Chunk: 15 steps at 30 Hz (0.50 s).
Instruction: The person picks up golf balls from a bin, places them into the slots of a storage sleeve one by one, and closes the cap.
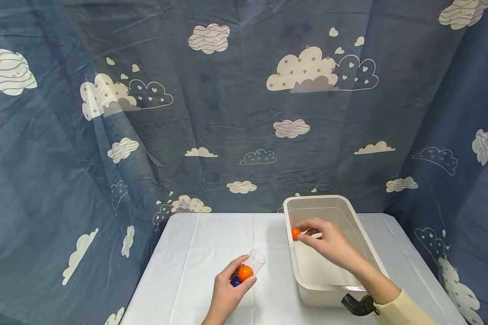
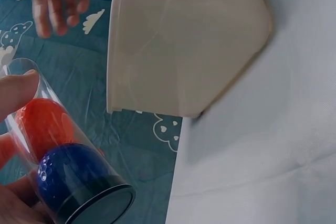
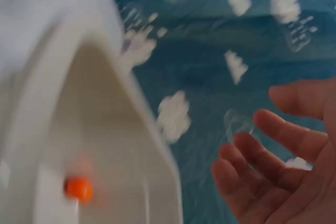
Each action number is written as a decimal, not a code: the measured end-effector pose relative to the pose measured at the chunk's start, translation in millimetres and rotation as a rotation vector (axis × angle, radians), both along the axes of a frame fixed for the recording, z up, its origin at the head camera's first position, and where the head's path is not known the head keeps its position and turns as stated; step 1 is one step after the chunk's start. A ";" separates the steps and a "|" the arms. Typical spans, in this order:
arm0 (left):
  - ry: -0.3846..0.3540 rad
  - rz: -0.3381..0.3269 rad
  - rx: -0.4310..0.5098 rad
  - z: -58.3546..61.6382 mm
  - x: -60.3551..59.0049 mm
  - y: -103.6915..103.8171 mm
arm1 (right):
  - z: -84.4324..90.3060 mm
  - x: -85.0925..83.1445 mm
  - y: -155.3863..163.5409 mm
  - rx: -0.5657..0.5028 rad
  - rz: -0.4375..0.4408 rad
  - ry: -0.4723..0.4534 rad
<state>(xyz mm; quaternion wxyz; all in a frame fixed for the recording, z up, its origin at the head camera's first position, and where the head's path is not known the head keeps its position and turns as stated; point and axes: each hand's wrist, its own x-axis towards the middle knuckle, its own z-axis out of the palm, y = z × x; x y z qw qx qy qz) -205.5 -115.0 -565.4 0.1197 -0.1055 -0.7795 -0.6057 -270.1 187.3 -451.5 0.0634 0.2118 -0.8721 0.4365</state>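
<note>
Left hand (image 1: pixel 227 293) has the clear tube (image 1: pixel 250 268) wrapped up, fingers and thumb curled round it, tilted with its open mouth up and away, over the near middle of the counter (image 1: pixel 195 253). Inside the tube sit two balls: an orange ball (image 1: pixel 245 273) toward the mouth, a dark blue ball (image 1: pixel 235 281) below it against the tube's black base. The left wrist view shows them stacked tight, blue touching orange, thumb pressed on the tube wall.

Over to the right hand (image 1: pixel 329 243): it reaches into the white tub (image 1: pixel 329 201), fingers loosely spread and holding nothing in the right wrist view, which is blurred. A second orange ball (image 1: pixel 295 234) lies in the tub against its left wall, right at the fingertips; whether they touch it I cannot tell.

The tub stands on the right half of the counter, running from the far edge toward the near edge, well apart from the tube. White cloth covers the counter, and a blue curtain (image 1: pixel 227 113) printed with clouds hangs behind and on both sides.
</note>
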 end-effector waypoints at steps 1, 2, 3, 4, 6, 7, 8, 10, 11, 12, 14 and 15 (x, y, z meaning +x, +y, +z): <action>-0.011 0.005 0.000 0.5 0.4 1.0 | 0.3 -5.0 8.8 0.020 -0.016 -0.010; -0.019 0.012 -0.002 3.4 1.6 2.7 | 0.0 -10.5 17.4 0.035 -0.027 -0.027; -0.031 0.021 -0.005 7.2 3.2 4.5 | -1.0 -16.2 25.5 0.052 -0.049 -0.051; -0.040 0.032 -0.008 10.9 4.2 5.5 | -2.7 -22.9 32.1 0.067 -0.069 -0.073; -0.046 0.045 -0.012 17.5 6.3 7.1 | -8.3 -36.0 43.5 0.089 -0.102 -0.115; -0.051 0.052 -0.019 20.3 6.9 7.7 | -12.3 -41.8 47.8 0.096 -0.118 -0.131; -0.052 0.056 -0.023 21.8 7.1 7.9 | -16.7 -47.1 51.6 0.106 -0.132 -0.143; -0.050 0.057 -0.029 17.8 4.6 6.6 | -25.5 -56.3 57.9 0.124 -0.156 -0.159; -0.048 0.053 -0.029 14.8 3.0 5.5 | -29.3 -60.5 60.4 0.125 -0.161 -0.176; -0.046 0.048 -0.030 11.6 1.1 4.3 | -32.5 -64.4 62.6 0.124 -0.158 -0.195; -0.040 0.040 -0.035 6.7 -2.3 1.5 | -38.1 -72.7 65.2 0.118 -0.155 -0.241; -0.039 0.037 -0.034 5.0 -3.8 -0.1 | -40.6 -77.4 65.8 0.115 -0.152 -0.266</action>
